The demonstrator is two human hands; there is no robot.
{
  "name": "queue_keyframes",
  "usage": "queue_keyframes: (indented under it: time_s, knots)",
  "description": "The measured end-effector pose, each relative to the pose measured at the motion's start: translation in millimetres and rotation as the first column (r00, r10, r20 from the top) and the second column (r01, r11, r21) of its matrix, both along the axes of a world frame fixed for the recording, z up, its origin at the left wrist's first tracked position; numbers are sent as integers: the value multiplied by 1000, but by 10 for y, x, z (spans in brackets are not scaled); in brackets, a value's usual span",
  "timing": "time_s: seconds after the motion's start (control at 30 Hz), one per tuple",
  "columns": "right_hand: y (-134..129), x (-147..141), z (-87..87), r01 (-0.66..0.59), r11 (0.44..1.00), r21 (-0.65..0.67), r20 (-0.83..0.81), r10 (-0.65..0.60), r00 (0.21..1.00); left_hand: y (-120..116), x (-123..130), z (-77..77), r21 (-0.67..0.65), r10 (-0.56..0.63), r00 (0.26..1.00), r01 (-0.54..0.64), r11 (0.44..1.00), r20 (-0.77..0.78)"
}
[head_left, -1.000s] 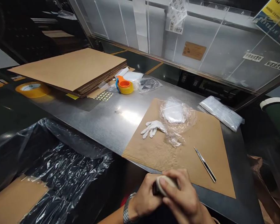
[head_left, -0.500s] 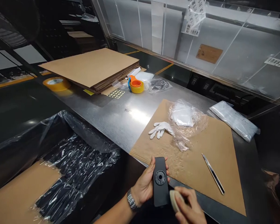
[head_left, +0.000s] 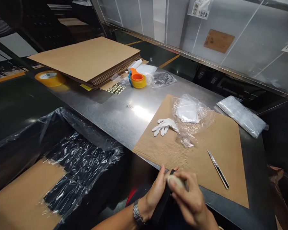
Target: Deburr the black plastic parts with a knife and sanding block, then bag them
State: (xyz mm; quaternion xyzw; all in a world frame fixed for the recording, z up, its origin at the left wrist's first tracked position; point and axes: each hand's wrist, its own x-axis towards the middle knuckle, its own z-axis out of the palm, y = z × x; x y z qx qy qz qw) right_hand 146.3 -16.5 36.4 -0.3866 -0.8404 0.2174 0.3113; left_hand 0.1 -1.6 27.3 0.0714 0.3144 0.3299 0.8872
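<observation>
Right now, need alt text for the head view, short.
Left hand grips a flat black part at the metal table edge while the right hand presses a pale pad on it. Beyond lie a cardboard sheet, white glove and pen-like tool.

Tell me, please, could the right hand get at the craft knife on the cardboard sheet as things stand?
Probably yes, once freed: the right hand presses a pale pad on the black part held by the left hand. The craft knife lies close, to its right, on the cardboard sheet, with nothing lying between.

Bare hands [head_left: 182, 198], silver metal-link wristwatch [head_left: 136, 214] on left wrist, no sleeves
</observation>
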Motion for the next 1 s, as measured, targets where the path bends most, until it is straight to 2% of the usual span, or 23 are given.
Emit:
queue_keyframes:
  time_s: [0.07, 0.13, 0.2, 0.27, 0.37, 0.47, 0.53, 0.63, 0.7, 0.8, 0.93, 1.0]
  knots:
    - [44, 2, 112, 48, 998, -37, 73, -45, 996, 15, 7, 9, 103, 19, 993, -6, 995, -121]
    - [58, -26, 216, 24, 999, -43, 139, -18, 990, 27, 4, -2, 115, 43, 975, -18, 993, -218]
    - [26, -94, 279, -46, 999, 18, 179, 42, 983, 39, 5, -33, 25, 30, 980, -25, 999, -197]
    - [-35, -177, 291, -71, 988, 135, 184, 45, 982, 55, 20, -69, -90, -9, 996, 0, 996, -92]
    - [-123, -242, 233, -76, 977, 199, 134, 50, 990, 95, 55, -106, -198, -27, 999, 32, 980, 30]
    - [-185, -183, 118, -82, 985, 151, 33, 78, 996, 168, 62, -113, -282, 37, 987, 10, 959, 158]
    - [-215, -96, 36, -38, 993, 116, -33, 42, 999, 230, 42, -109, -329, 93, 964, -7, 944, 248]
    - [-246, 17, -51, 55, 998, 23, -69, -53, 996, 319, 11, -109, -375, 181, 943, -65, 925, 281]
    - [-265, 35, -80, 46, 999, -2, -92, -46, 995, 361, 15, -117, -412, 249, 935, -129, 902, 251]
    - [-315, -16, -114, -2, 997, 75, -117, 11, 993, 387, 49, -128, -449, 331, 919, -208, 869, 214]
    - [-368, -3, -223, 151, 968, 198, -69, -140, 988, 393, 42, -104, -481, 343, 905, -191, 855, 250]
    - [-317, 117, -308, 166, 952, 256, -34, -163, 986, 408, 0, -72, -489, 338, 899, -171, 855, 277]
